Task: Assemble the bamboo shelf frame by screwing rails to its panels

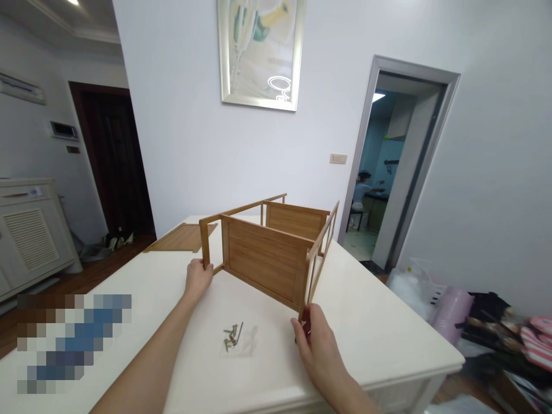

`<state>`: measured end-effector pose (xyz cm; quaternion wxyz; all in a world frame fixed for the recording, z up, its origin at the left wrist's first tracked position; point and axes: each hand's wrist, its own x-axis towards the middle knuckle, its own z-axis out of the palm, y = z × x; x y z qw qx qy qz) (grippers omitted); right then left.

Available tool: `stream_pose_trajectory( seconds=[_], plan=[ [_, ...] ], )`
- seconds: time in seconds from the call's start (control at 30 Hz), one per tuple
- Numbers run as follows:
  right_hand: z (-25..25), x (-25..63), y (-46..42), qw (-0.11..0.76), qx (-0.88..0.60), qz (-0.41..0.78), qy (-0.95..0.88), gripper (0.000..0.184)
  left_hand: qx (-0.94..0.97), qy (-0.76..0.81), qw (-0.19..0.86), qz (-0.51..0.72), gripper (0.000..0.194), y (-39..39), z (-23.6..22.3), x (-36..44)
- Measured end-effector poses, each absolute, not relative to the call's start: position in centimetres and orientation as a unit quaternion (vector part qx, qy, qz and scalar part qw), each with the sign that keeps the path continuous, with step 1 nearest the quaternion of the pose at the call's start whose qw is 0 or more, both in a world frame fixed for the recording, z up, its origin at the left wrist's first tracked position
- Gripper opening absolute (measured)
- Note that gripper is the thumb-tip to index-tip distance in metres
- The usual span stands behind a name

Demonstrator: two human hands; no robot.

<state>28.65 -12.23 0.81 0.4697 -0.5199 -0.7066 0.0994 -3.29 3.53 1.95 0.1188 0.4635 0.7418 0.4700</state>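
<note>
A wooden shelf frame (265,256) lies on its side on the white table (357,345), with two brown panels joining its slatted side frames. My left hand (198,282) is closed around the near end of the left side frame. Low on the near right corner, my right hand (317,339) grips the other side frame; some of its fingers are hidden. Between my forearms is a clear plastic bag (248,345) with several screws (230,336) and a thin hex key (240,333). A loose wooden panel (176,237) lies flat behind my left hand.
A pixelated patch covers the table's left part. A white wall with a framed picture (261,54) stands behind the table. Bags, a pink roll (451,313) and other clutter lie on the floor at right. Through the doorway (371,172) a person is partly visible.
</note>
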Motion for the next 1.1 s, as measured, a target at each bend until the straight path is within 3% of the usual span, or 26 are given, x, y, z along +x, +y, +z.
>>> stream_pose_trajectory(
  seconds=[0.17, 0.33, 0.43, 0.63, 0.73, 0.87, 1.0, 1.1],
  plan=[
    [0.9, 27.0, -11.2, 0.464, -0.502, 0.081, -0.725, 0.009, 0.445, 0.711, 0.178, 0.515, 0.049, 4.0, 1.7, -3.5],
    [1.5, 25.9, -9.7, 0.438, -0.486, 0.112, -0.748, 0.011, 0.453, 0.676, 0.186, 0.551, 0.042, 3.2, 2.5, -2.1],
    [1.8, 25.0, -8.6, 0.432, -0.482, 0.130, -0.752, 0.012, 0.543, 0.572, 0.205, 0.579, 0.036, 1.0, 3.7, 0.6],
    [1.9, 22.7, -6.2, 0.457, -0.440, 0.144, -0.759, 0.009, 0.764, 0.420, 0.183, 0.455, 0.036, -4.4, 4.4, 7.1],
    [2.0, 22.0, -5.3, 0.460, -0.413, 0.182, -0.764, 0.007, 0.759, 0.461, 0.160, 0.432, 0.036, -4.9, 3.8, 8.2],
    [2.7, 23.3, -4.0, 0.404, -0.434, 0.276, -0.756, 0.007, 0.747, 0.492, 0.148, 0.423, 0.031, -4.2, 3.4, 7.9],
    [4.3, 27.2, -0.7, 0.467, -0.503, 0.262, -0.678, 0.014, 0.754, 0.489, 0.147, 0.413, 0.019, -4.2, 3.5, 7.8],
    [5.5, 31.0, 3.1, 0.528, -0.583, 0.165, -0.596, 0.020, 0.759, 0.487, 0.147, 0.405, 0.018, -4.4, 3.6, 8.0]
  ],
)
